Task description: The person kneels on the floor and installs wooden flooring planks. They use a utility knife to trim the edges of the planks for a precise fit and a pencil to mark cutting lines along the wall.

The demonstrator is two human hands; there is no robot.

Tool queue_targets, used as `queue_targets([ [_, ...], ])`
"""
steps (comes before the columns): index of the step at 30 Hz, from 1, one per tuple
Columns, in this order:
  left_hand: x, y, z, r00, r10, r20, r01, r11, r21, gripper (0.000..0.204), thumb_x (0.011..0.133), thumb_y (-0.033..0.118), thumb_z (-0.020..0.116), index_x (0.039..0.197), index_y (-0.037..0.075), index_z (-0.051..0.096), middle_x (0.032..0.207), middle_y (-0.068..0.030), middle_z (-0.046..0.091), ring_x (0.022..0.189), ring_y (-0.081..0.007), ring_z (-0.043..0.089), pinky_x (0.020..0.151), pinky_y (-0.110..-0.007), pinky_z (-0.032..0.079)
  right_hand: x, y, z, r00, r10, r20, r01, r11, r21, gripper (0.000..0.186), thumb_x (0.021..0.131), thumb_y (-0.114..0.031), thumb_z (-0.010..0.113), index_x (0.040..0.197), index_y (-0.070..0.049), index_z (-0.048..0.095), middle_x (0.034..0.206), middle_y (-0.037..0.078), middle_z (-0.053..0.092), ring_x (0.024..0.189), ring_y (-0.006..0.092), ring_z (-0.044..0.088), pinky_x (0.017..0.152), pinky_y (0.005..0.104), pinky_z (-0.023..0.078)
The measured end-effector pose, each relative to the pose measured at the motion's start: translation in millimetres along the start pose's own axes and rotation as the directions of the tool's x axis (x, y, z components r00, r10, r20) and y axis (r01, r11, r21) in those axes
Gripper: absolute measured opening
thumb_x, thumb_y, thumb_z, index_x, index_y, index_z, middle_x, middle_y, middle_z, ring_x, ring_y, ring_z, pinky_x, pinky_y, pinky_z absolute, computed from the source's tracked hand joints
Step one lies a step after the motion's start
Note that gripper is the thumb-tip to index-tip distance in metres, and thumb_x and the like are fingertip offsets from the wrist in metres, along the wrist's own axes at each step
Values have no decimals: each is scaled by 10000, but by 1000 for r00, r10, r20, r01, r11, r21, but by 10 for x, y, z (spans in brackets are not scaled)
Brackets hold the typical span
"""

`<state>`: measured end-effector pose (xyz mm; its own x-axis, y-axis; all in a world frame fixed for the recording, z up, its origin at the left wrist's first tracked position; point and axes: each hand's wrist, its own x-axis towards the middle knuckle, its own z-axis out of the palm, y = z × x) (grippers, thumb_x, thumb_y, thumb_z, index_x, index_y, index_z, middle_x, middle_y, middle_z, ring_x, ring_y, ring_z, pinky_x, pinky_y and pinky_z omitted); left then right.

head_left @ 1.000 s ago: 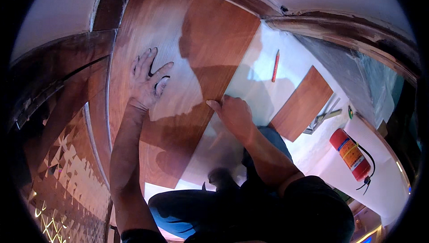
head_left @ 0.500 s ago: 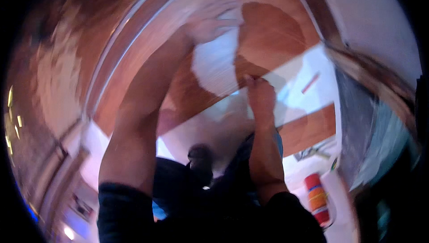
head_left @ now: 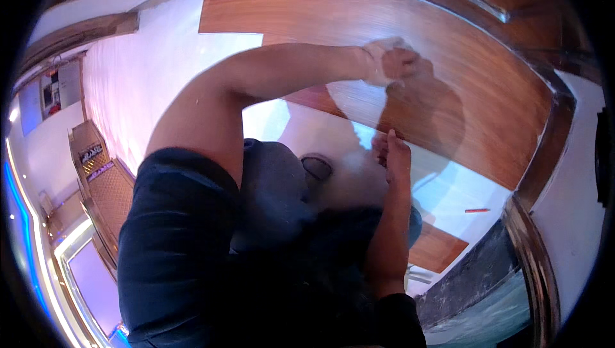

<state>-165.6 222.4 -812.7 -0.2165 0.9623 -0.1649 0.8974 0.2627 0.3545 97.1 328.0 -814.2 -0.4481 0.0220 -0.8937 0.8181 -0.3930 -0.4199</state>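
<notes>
Reddish-brown wood-grain floor planks [head_left: 307, 15] lie in front of me, with a shadow across them. My left hand [head_left: 391, 62] reaches across to the planks, its fingers curled into a loose fist on or just above the wood. No object shows in it. Nearer to me, my right hand [head_left: 395, 154] is at the planks' near edge, beside a pale sheet-like floor surface [head_left: 448, 178]. Its fingers are bent inward; whether they hold something small is hidden.
A red stick-like pencil or marker [head_left: 477, 210] lies on the pale surface at right. A separate brown plank piece [head_left: 439, 245] lies nearer me. Dark wooden trim [head_left: 535, 149] borders the right wall. My dark-clothed knee [head_left: 272, 181] is close below my left arm.
The view has swung round toward the left, bringing in the pale floor and a lit room. My left hand has gone from spread flat to curled. My right hand stays near the plank edge.
</notes>
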Motion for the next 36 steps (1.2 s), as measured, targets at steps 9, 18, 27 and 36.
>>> queue_targets([
  [9,-325,-278,250,846,-461,-268,482,876,12,733,974,515,565,1514,28,471,1630,-257,342,1541,-413,274,1250,-562,219,-132,-87,107,992,97,-75,-88,989,122,420,1080,-446,519,1025,-57,668,887,112,749,593,147,576,517,283,400],
  [18,-133,-395,94,890,-384,-245,355,922,-155,633,984,413,599,1457,0,512,1471,-240,501,1385,-398,417,1131,-540,354,331,431,-18,957,-178,-229,132,971,-200,515,1096,-458,491,798,-84,682,662,16,600,501,119,482,443,293,350],
  [27,-1380,-287,-138,706,-698,-119,641,701,-312,530,980,315,683,1366,-26,560,1269,-250,610,1138,-396,599,996,-461,498,-37,-110,-910,519,-736,-434,253,617,-745,441,1038,-386,582,1010,46,664,902,219,713,808,386,691,724,515,551],
  [36,-3488,-297,946,346,-935,-78,741,323,-588,467,923,205,783,1206,-130,623,1064,-186,737,886,-266,682,791,-393,556,-4,-110,-1717,73,-871,-485,-125,475,-871,650,931,-317,699,1424,47,481,1498,335,423,1347,501,428,1126,575,372],
])
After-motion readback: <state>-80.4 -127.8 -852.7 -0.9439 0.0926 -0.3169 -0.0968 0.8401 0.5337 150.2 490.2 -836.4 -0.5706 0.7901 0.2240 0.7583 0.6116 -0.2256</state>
